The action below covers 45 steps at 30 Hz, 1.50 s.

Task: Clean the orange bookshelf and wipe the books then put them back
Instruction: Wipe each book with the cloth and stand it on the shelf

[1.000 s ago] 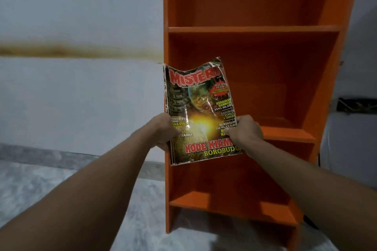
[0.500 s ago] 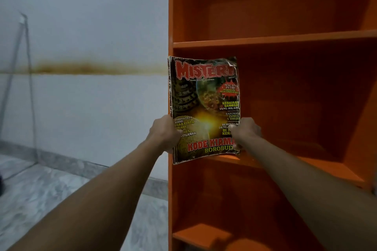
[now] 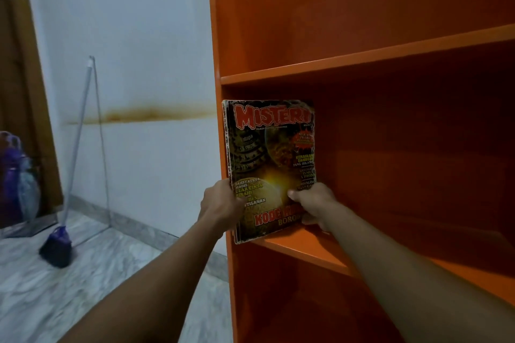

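Orange bookshelf (image 3: 362, 22) fills the right half of the view, compartments open to the front. Pale wall (image 3: 139, 36) to its left w/ a brown stain band (image 3: 145, 115) running across it. Grey marbled floor (image 3: 83, 281) below. Broom (image 3: 57, 245) w/ purple head stands on the floor, handle leaning on the wall, well apart from the shelf unit. Blurred purple item at far left edge, can't tell what.

Magazine (image 3: 267, 153), red "MISTERI" title, cover facing the camera, held upright at the left end of the middle compartment, spine just beside the left side panel, btm edge at the front lip of the shelf board (image 3: 306, 242); can't tell if it rests there.

L hand (image 3: 223, 203) grips the spine edge, fingers (image 3: 238, 199) clamped on it, thumb on the cover. R hand (image 3: 315, 203) pinches the lower right corner, thumb on the cover.
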Each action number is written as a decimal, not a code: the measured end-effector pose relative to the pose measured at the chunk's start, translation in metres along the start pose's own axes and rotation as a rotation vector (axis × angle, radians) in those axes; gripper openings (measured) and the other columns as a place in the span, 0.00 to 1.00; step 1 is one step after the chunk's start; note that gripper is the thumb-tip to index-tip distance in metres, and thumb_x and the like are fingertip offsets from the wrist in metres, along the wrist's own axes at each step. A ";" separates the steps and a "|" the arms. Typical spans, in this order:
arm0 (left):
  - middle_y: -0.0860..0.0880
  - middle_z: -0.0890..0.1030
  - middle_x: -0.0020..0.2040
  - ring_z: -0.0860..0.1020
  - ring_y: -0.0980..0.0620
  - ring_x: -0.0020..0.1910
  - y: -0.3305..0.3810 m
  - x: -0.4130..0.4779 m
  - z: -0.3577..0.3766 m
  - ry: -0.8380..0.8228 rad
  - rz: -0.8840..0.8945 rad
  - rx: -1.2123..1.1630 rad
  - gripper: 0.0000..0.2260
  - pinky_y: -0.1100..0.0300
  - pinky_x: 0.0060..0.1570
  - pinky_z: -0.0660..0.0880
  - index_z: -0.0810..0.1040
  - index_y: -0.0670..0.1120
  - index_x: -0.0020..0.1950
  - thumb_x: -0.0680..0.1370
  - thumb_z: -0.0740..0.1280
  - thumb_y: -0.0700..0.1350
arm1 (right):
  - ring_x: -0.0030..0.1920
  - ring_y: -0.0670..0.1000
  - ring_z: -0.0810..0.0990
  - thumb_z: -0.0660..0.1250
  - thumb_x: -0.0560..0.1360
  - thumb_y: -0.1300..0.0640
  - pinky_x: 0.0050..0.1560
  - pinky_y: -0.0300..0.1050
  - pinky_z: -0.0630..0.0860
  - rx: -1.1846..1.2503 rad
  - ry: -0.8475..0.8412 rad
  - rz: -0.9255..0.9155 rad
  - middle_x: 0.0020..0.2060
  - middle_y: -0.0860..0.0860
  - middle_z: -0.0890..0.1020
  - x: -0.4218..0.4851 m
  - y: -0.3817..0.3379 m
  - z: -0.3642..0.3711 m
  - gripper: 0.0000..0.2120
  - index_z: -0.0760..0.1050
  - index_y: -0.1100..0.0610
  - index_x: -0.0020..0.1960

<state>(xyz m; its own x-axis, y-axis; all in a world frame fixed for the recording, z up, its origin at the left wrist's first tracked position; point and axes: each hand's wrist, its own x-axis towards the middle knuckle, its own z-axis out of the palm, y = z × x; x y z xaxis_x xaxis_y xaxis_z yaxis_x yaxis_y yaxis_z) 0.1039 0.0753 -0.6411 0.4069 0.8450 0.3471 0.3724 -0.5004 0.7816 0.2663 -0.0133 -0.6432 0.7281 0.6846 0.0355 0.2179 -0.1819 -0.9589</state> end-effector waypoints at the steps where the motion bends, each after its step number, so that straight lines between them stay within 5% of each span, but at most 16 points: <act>1: 0.44 0.82 0.50 0.83 0.44 0.44 0.002 0.003 0.003 0.006 -0.007 -0.007 0.07 0.45 0.44 0.83 0.78 0.46 0.57 0.78 0.68 0.42 | 0.52 0.55 0.76 0.69 0.77 0.57 0.54 0.52 0.78 -0.005 -0.024 -0.006 0.51 0.54 0.77 0.004 0.002 0.004 0.08 0.70 0.57 0.49; 5: 0.44 0.82 0.49 0.83 0.43 0.43 0.000 0.013 0.009 0.070 -0.018 -0.003 0.07 0.46 0.43 0.83 0.79 0.46 0.56 0.78 0.68 0.43 | 0.60 0.57 0.76 0.75 0.72 0.55 0.62 0.52 0.74 -0.078 -0.114 -0.057 0.60 0.56 0.77 0.016 0.009 0.022 0.24 0.71 0.59 0.64; 12: 0.45 0.84 0.43 0.83 0.44 0.41 -0.019 0.027 0.013 0.221 -0.025 -0.033 0.05 0.46 0.43 0.83 0.84 0.44 0.49 0.75 0.74 0.43 | 0.71 0.58 0.67 0.76 0.71 0.59 0.67 0.49 0.67 -0.048 -0.168 -0.169 0.72 0.54 0.68 0.035 0.012 0.049 0.45 0.52 0.48 0.79; 19: 0.46 0.81 0.39 0.78 0.52 0.36 -0.024 0.036 0.017 0.333 -0.060 0.077 0.12 0.62 0.27 0.70 0.77 0.42 0.42 0.72 0.76 0.48 | 0.73 0.58 0.64 0.75 0.72 0.56 0.70 0.50 0.65 -0.098 -0.190 -0.152 0.75 0.54 0.64 0.047 0.009 0.068 0.43 0.54 0.50 0.79; 25: 0.45 0.81 0.41 0.78 0.50 0.38 -0.022 0.038 0.013 0.318 -0.103 0.114 0.11 0.62 0.26 0.65 0.77 0.43 0.43 0.74 0.74 0.49 | 0.72 0.57 0.65 0.73 0.74 0.58 0.68 0.49 0.66 -0.110 -0.198 -0.163 0.73 0.53 0.66 0.048 0.010 0.064 0.39 0.55 0.49 0.78; 34: 0.46 0.79 0.48 0.76 0.50 0.43 -0.018 0.017 0.003 0.245 -0.061 0.145 0.15 0.62 0.31 0.66 0.76 0.42 0.52 0.76 0.72 0.51 | 0.67 0.56 0.73 0.77 0.70 0.56 0.66 0.49 0.71 -0.323 -0.092 -0.224 0.66 0.52 0.75 0.021 0.007 0.060 0.36 0.65 0.48 0.73; 39: 0.43 0.79 0.53 0.74 0.50 0.45 -0.025 0.000 -0.009 0.228 0.006 0.172 0.15 0.56 0.41 0.71 0.73 0.42 0.57 0.78 0.70 0.49 | 0.72 0.58 0.67 0.73 0.74 0.55 0.68 0.51 0.67 -0.514 -0.024 -0.205 0.73 0.54 0.67 -0.009 0.003 0.048 0.38 0.57 0.54 0.78; 45: 0.47 0.77 0.48 0.78 0.47 0.46 -0.044 -0.029 -0.017 0.044 0.172 0.223 0.11 0.54 0.44 0.76 0.74 0.44 0.57 0.80 0.67 0.49 | 0.66 0.59 0.72 0.68 0.78 0.57 0.60 0.52 0.73 -0.695 0.160 -0.198 0.69 0.55 0.71 -0.063 0.008 0.055 0.33 0.57 0.52 0.78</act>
<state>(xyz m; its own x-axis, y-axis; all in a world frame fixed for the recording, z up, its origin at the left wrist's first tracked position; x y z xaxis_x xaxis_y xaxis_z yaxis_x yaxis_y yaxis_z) 0.0615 0.0760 -0.6771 0.4454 0.7491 0.4903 0.4777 -0.6620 0.5775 0.1869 -0.0190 -0.6680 0.7067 0.6494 0.2808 0.6777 -0.5071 -0.5325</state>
